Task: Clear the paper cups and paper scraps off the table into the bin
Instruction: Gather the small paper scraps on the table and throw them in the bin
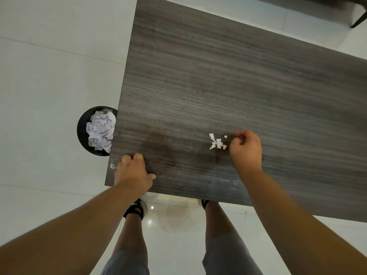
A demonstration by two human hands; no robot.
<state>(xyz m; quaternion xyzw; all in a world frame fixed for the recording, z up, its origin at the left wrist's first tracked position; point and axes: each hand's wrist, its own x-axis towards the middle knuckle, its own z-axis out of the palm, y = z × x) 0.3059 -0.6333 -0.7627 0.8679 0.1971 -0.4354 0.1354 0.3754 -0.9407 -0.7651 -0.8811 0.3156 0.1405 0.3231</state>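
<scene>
A small cluster of white paper scraps [217, 141] lies on the dark wood-grain table [218, 76], near its front edge. My right hand [245, 148] is just right of the cluster, fingers curled and fingertips pinched together on what looks like a tiny scrap. My left hand [134, 171] rests on the table's near-left corner with its fingers curled under; nothing shows in it. The round black bin [82, 133] stands on the floor against the table's left edge, partly under it, and holds several crumpled white papers. No paper cup is visible on the table.
Pale tiled floor [49, 76] surrounds the table. My legs and black shoes show below the front edge. A dark furniture leg [358, 20] stands at the far right corner.
</scene>
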